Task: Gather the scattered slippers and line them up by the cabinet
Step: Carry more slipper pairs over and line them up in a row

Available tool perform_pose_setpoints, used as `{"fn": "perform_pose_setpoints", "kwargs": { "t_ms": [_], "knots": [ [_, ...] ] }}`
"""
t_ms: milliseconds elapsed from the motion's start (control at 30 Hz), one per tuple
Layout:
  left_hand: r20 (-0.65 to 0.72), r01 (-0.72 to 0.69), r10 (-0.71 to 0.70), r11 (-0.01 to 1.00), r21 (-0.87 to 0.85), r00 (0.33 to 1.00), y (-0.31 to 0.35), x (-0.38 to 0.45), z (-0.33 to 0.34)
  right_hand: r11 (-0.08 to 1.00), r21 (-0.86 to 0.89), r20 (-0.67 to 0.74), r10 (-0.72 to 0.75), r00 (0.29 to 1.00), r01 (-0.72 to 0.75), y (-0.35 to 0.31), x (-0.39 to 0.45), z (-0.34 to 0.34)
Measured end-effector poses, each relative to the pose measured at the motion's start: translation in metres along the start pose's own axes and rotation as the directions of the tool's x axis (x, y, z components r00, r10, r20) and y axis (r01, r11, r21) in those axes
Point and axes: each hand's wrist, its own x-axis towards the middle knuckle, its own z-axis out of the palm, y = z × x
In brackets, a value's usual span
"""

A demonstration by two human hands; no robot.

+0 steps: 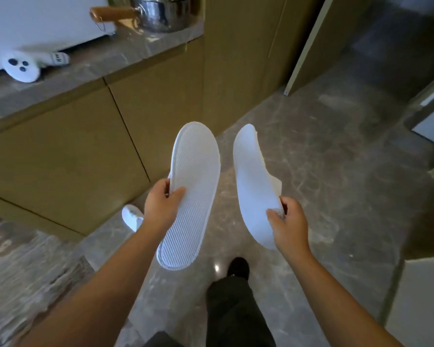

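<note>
My left hand (161,207) grips a white slipper (194,176) by its side edge, ribbed sole turned up toward me. My right hand (287,225) pinches a second white slipper (254,181) near its heel, sole also facing me, its upper hanging behind. Both slippers are held in the air above the grey marble floor, just in front of the tan cabinet (68,151). A third white slipper (132,216) lies on the floor against the cabinet base, partly hidden behind my left wrist.
The cabinet's stone counter (105,58) carries a steel pot with a wooden handle (158,12) and a white handheld device (23,67). A tall tan panel and a door frame (308,43) stand to the right. My dark shoe (238,267) is on the floor below.
</note>
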Motion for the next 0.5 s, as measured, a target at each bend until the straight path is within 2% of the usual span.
{"fn": "perform_pose_setpoints", "kwargs": {
  "t_ms": [100,267,500],
  "knots": [
    [-0.074,0.06,-0.061,0.998,-0.024,0.995,0.017,0.053,0.041,0.997,-0.055,0.097,-0.051,0.994,0.056,-0.001,0.092,0.0],
    [-0.155,0.178,-0.182,0.983,-0.038,0.971,0.03,0.128,0.091,0.994,-0.092,0.177,-0.035,0.984,0.052,-0.004,0.2,0.022],
    [-0.11,0.31,-0.316,0.948,-0.065,0.942,0.012,0.244,0.148,0.991,-0.131,0.232,-0.006,0.973,0.038,0.027,0.323,0.083]
  ]
}}
